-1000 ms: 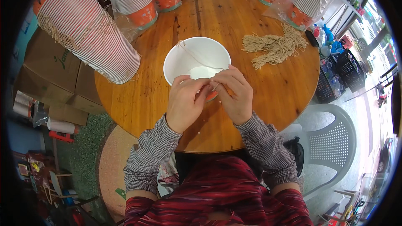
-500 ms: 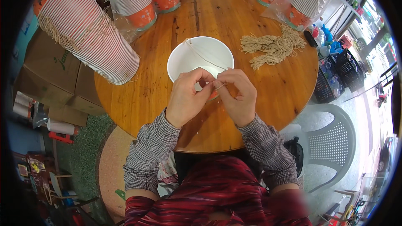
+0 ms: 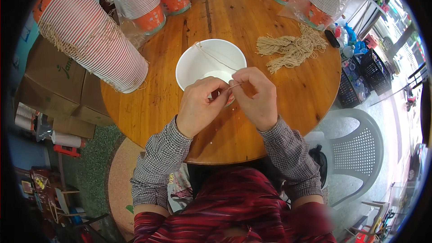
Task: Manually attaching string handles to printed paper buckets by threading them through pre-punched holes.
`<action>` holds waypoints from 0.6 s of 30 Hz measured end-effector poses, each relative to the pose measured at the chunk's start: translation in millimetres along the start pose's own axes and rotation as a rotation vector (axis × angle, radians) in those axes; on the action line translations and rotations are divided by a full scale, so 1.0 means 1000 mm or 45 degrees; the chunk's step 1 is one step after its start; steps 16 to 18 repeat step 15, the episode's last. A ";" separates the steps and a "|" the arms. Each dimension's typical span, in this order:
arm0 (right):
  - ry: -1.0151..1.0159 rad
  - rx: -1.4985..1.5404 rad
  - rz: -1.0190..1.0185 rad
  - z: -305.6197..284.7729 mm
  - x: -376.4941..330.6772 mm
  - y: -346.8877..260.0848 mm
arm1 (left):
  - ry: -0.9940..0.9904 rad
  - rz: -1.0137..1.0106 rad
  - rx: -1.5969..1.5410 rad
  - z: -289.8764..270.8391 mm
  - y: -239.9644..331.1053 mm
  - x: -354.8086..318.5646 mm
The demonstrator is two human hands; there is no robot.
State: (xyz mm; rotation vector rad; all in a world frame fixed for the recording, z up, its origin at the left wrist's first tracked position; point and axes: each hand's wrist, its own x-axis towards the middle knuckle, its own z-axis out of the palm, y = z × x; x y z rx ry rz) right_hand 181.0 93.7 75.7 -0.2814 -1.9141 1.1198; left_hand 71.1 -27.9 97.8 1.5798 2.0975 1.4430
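Observation:
In front of me on the round wooden table stands a white paper bucket (image 3: 191,65), its open mouth facing up. A thin beige cord (image 3: 215,57) is fixed at its far rim and crosses the opening to my fingers. My left hand (image 3: 202,103) is at the near rim, thumb and forefinger pinched on the bucket's edge or the cord there; the fingers hide which. Close beside it, my right hand (image 3: 256,96) pinches the cord between thumb and forefinger. A bundle of loose beige cords (image 3: 292,47) lies to the right, beyond my right hand.
A tall leaning stack of nested paper buckets (image 3: 96,36) with cords hanging from it stands at the left. More bucket stacks (image 3: 135,0) in clear plastic line the far edge. Beside the table are cardboard boxes (image 3: 58,81), a grey plastic chair (image 3: 355,153) and black crates (image 3: 375,72).
My right hand has drawn slightly away from my left, and a short length of cord now shows between them. The bucket sits a little further left in view.

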 end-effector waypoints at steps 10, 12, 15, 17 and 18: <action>-0.083 0.347 0.192 -0.019 -0.014 0.002 | -0.230 -0.344 -0.428 -0.013 -0.003 0.006; -0.109 0.257 0.136 -0.014 -0.018 0.003 | -0.196 -0.344 -0.448 -0.013 -0.003 0.005; -0.134 0.133 0.095 -0.010 -0.023 0.004 | -0.233 -0.398 -0.547 -0.014 -0.002 0.006; -0.134 0.133 0.095 -0.010 -0.023 0.004 | -0.233 -0.398 -0.547 -0.014 -0.002 0.006; -0.134 0.133 0.095 -0.010 -0.023 0.004 | -0.233 -0.398 -0.547 -0.014 -0.002 0.006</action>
